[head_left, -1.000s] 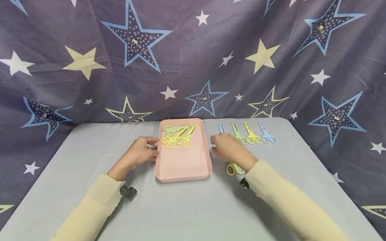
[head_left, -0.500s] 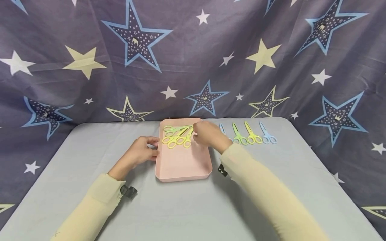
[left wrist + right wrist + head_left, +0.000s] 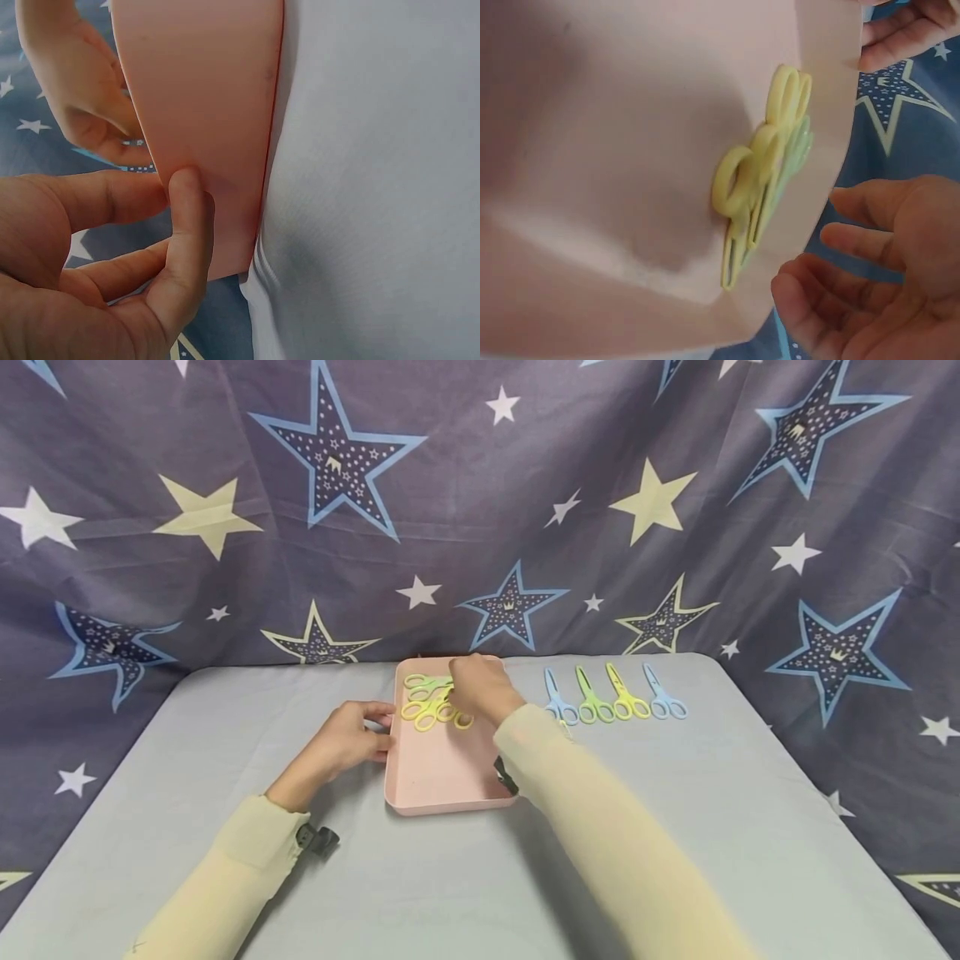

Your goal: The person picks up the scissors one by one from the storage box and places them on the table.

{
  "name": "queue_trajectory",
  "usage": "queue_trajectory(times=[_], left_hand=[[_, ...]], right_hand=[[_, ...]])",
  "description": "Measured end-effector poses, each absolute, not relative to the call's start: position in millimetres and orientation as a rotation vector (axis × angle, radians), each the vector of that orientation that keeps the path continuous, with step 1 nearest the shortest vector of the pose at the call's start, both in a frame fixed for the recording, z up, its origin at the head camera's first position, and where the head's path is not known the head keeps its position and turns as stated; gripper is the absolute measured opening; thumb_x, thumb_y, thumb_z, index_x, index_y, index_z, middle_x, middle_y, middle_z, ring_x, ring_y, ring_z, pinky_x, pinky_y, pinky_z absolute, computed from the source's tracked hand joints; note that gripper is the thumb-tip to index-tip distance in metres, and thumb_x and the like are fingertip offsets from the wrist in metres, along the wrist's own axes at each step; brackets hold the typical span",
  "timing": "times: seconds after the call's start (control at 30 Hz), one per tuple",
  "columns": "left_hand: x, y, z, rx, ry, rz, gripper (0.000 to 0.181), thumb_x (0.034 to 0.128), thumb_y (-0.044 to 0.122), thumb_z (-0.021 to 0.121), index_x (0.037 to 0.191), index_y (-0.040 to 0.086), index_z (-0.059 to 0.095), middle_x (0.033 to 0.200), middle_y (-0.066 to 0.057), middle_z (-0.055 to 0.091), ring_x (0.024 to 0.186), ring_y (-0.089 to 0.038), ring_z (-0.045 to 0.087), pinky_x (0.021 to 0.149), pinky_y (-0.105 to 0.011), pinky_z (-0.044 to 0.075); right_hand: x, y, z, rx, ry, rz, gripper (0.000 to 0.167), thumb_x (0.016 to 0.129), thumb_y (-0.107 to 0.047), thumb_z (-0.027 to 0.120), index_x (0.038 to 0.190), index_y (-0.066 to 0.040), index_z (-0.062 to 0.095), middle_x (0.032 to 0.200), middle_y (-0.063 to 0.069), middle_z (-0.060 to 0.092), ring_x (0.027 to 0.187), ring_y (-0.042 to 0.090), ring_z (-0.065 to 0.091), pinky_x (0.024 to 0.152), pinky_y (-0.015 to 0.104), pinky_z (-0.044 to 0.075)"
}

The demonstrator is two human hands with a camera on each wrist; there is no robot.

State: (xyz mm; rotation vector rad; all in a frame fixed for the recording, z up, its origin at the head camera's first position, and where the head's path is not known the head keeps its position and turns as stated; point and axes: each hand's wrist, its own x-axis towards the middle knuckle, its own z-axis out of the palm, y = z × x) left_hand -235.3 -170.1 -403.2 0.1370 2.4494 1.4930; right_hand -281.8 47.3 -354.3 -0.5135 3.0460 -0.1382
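Note:
A shallow pink tray [image 3: 442, 777] lies on the table with several plastic scissors near its far end. Yellow scissors [image 3: 735, 195] overlap there, with green scissors [image 3: 799, 146] beside them. My left hand [image 3: 348, 735] rests against the tray's left side; its fingers [image 3: 191, 232] touch the outer wall and rim. Over the tray's far right part hovers my right hand [image 3: 483, 689], covering some blades in the head view. In the right wrist view its fingers [image 3: 862, 244] are loosely bent, with nothing visible between them.
Right of the tray stands a row of blue scissors [image 3: 558, 703], green scissors [image 3: 595, 703], yellow scissors [image 3: 628, 700] and more blue scissors [image 3: 665, 700]. A small yellow piece [image 3: 564, 727] shows beside the right sleeve. Behind the table hangs a star-patterned curtain [image 3: 570, 435].
My right hand has moved left from the scissors on the table to over the tray, uncovering the left blue scissors in the row. The left hand has stayed in place.

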Motion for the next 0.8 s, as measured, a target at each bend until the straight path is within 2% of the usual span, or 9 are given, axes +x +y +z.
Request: queue_trajectory(times=[0.07,0.2,0.3,0.37,0.53,0.67,0.8], left_hand=[[-235.2,-170.3,-403.9,0.135,2.446,1.497,0.06,0.0879,-0.01,0.066,0.145,-0.01,0.048,0.131,-0.028,0.055,0.081,-0.023,0.072,0.074,-0.033,0.067],[-235.0,-170.5,-404.9,0.14,2.445,1.499,0.06,0.088,-0.01,0.066,0.145,-0.01,0.048,0.13,-0.027,0.055,0.08,-0.022,0.072,0.073,-0.033,0.067],[-235.2,-171.0,-404.6,0.141,2.451,1.494,0.06,0.0881,-0.01,0.066,0.145,-0.01,0.048,0.13,-0.028,0.055,0.079,-0.022,0.072,0.073,-0.033,0.067],[-235.3,-171.1,-404.1,0.136,2.45,1.495,0.06,0.088,-0.01,0.066,0.145,-0.01,0.048,0.131,-0.027,0.054,0.08,-0.022,0.072,0.073,-0.033,0.067],[-235.4,-170.7,-403.5,0.134,2.447,1.503,0.06,0.0878,-0.01,0.066,0.145,-0.01,0.048,0.131,-0.028,0.054,0.08,-0.022,0.072,0.074,-0.032,0.067],[-235.0,-169.7,-403.9,0.148,2.441,1.514,0.06,0.087,-0.011,0.066,0.145,-0.012,0.048,0.131,-0.029,0.055,0.08,-0.023,0.072,0.074,-0.033,0.067],[-233.9,-171.1,-402.8,0.147,2.452,1.516,0.061,0.0866,-0.011,0.066,0.145,-0.011,0.048,0.13,-0.028,0.055,0.079,-0.024,0.073,0.073,-0.033,0.067]], right_hand=[[-283.2,42.8,-357.1,-0.484,3.043,-0.093,0.02,0.094,-0.028,0.07,0.109,-0.016,0.072,0.095,-0.004,0.073,0.093,0.016,0.066,0.098,0.034,0.049],[-283.3,37.6,-363.2,-0.415,2.996,-0.194,0.019,0.091,-0.028,0.076,0.106,-0.017,0.07,0.088,-0.006,0.068,0.081,0.013,0.063,0.081,0.027,0.053],[-283.5,35.6,-366.5,-0.375,2.961,-0.271,0.022,0.09,-0.023,0.078,0.108,-0.016,0.069,0.091,-0.003,0.065,0.078,0.014,0.062,0.069,0.026,0.054],[-284.0,34.6,-367.9,-0.358,2.949,-0.282,0.02,0.089,-0.021,0.077,0.106,-0.016,0.069,0.092,-0.002,0.065,0.077,0.015,0.062,0.067,0.027,0.054],[-283.7,33.5,-373.5,-0.354,2.911,-0.297,0.008,0.089,-0.012,0.068,0.096,-0.015,0.067,0.093,0.001,0.067,0.078,0.019,0.061,0.069,0.03,0.052],[-280.8,33.4,-379.9,-0.37,2.89,-0.288,0.009,0.093,-0.011,0.064,0.099,-0.012,0.071,0.103,0.005,0.069,0.088,0.021,0.061,0.079,0.033,0.057],[-279.6,31.0,-381.5,-0.378,2.897,-0.267,0.012,0.096,-0.016,0.065,0.103,-0.011,0.073,0.108,0.006,0.071,0.094,0.02,0.062,0.089,0.034,0.058]])
